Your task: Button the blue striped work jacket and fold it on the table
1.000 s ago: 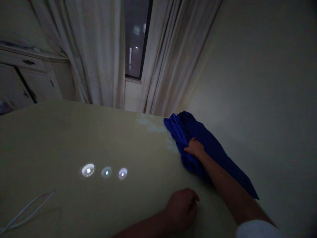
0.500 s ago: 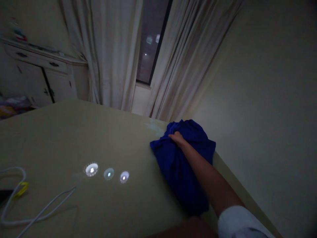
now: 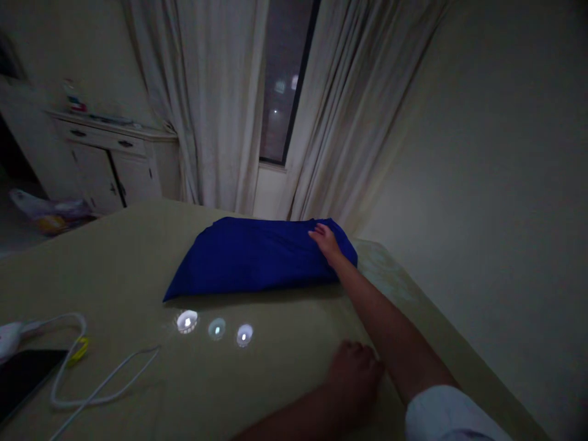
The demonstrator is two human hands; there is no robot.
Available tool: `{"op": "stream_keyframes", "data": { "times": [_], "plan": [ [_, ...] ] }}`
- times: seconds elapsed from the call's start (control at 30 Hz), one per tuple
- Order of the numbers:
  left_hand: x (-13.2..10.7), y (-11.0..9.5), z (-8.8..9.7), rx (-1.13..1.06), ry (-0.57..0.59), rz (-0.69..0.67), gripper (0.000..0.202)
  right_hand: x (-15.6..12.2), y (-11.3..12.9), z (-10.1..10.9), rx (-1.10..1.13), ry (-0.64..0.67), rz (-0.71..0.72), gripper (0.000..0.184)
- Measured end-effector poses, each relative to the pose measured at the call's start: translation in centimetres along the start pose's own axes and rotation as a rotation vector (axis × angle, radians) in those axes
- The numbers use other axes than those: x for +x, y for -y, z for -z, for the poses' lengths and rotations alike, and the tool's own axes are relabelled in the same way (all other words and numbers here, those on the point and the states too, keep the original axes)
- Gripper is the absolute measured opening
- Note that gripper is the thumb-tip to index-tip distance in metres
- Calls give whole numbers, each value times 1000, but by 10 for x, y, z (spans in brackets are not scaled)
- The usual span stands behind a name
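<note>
A blue pillow-shaped bundle, likely a pillow in a blue case point(image 3: 257, 260), lies flat across the far part of a pale green bed sheet point(image 3: 101, 275). My right hand point(image 3: 326, 241) grips the fabric at its right end, and a white sleeve shows on that arm. My left hand point(image 3: 353, 380) is curled into a loose fist on the sheet near the bed's right edge, touching nothing else. Three small round glints point(image 3: 215, 329) shine on the sheet just in front of the bundle.
A black phone point(image 3: 25, 380) and a white cable point(image 3: 101, 386) with a yellow clip lie at the near left of the bed. Beyond it stand a white cabinet point(image 3: 108, 165), curtains point(image 3: 215, 104) and a window. A wall point(image 3: 482, 184) runs along the right.
The blue fabric has gone from a bunched heap at the right edge to a smooth, flat shape farther left. My left hand has come back into view on the sheet.
</note>
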State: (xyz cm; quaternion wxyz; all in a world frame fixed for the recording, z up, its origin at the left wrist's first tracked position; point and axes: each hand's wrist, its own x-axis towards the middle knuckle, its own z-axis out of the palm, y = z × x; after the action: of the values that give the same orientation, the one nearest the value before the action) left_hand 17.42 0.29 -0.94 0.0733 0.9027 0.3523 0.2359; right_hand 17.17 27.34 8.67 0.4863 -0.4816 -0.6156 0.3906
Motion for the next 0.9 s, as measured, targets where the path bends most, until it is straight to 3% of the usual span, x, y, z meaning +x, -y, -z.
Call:
{"op": "stream_keyframes", "data": {
  "times": [0.07,0.13,0.2,0.27,0.37,0.47,0.53,0.67,0.77,0.83,0.9],
  "plan": [
    [3,31,26,24,-12,159,37,-12,-23,70,-327,-180,79,74],
    [2,73,55,122,-84,298,52,-31,-47,125,-510,-273,-18,85],
    [-3,117,78,227,-133,443,69,-49,-69,156,-529,-294,-170,97],
    [-11,154,91,291,-100,572,82,-61,-84,159,-475,-267,-245,99],
    [-24,191,99,316,17,645,84,-60,-94,125,-399,-173,-198,81],
    [-38,216,111,311,34,647,74,-42,-91,66,-361,-83,-131,66],
    [-51,233,128,339,2,675,67,-29,-85,24,-327,-19,-89,61],
    [-87,266,174,475,-89,842,59,-12,-67,-60,-132,121,-49,65],
    [-106,282,196,537,-156,898,60,-12,-55,-117,-10,170,-75,75],
    [-111,286,200,539,-151,842,61,-15,-47,-143,58,199,-100,80],
    [-111,287,199,528,-118,759,61,-20,-43,-153,147,234,-121,81]
  ]
}}
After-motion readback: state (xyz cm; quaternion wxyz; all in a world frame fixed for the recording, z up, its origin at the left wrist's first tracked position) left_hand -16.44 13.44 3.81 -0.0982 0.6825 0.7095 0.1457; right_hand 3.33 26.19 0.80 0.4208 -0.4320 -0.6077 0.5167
